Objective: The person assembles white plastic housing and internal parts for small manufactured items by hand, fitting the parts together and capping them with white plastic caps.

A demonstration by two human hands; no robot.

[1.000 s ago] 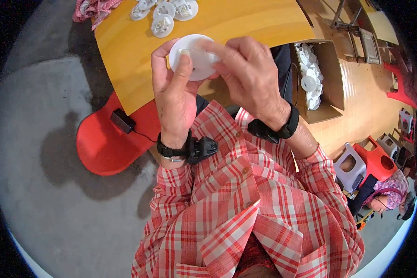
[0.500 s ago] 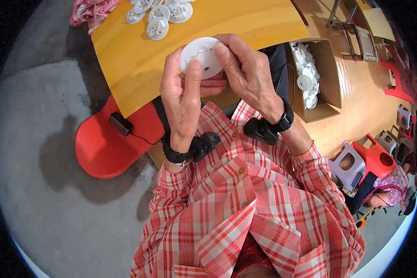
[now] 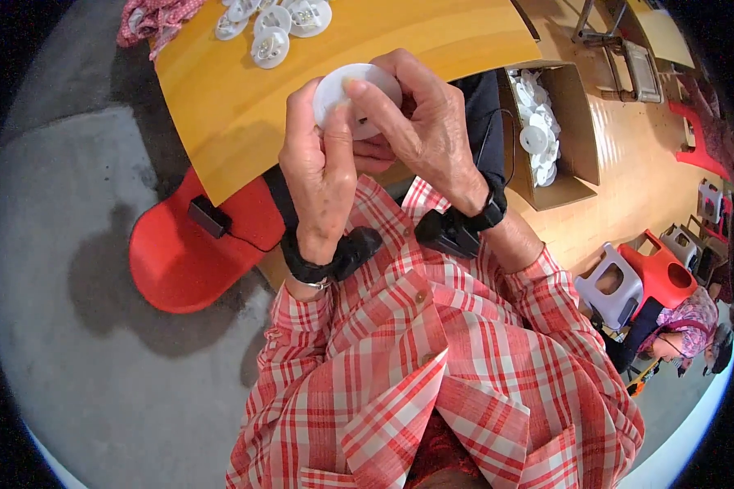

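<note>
A round white plastic disc (image 3: 374, 78) is held up between both my hands over the near edge of the yellow table (image 3: 245, 130). My left hand (image 3: 322, 155) grips its left and lower side, thumb pressed on the face. My right hand (image 3: 424, 114) holds the right side, its thumb laid across the disc's face toward the left. Those thumbs cover much of the face; a small dark slot shows low on it. Fingers of both hands are behind the disc, partly hidden. Several similar white round pieces (image 3: 270, 47) with metal parts lie on the table beyond.
An open cardboard box (image 3: 579, 122) holding many white round pieces (image 3: 535, 138) stands at my right. A red seat (image 3: 196, 269) with a black box-shaped device (image 3: 210, 217) and cable is at my left. Plastic stools (image 3: 661, 277) and another person (image 3: 685, 330) are at the far right.
My right thumb has slid left across the disc's face, from its right edge toward my left thumb. The disc stays in both hands.
</note>
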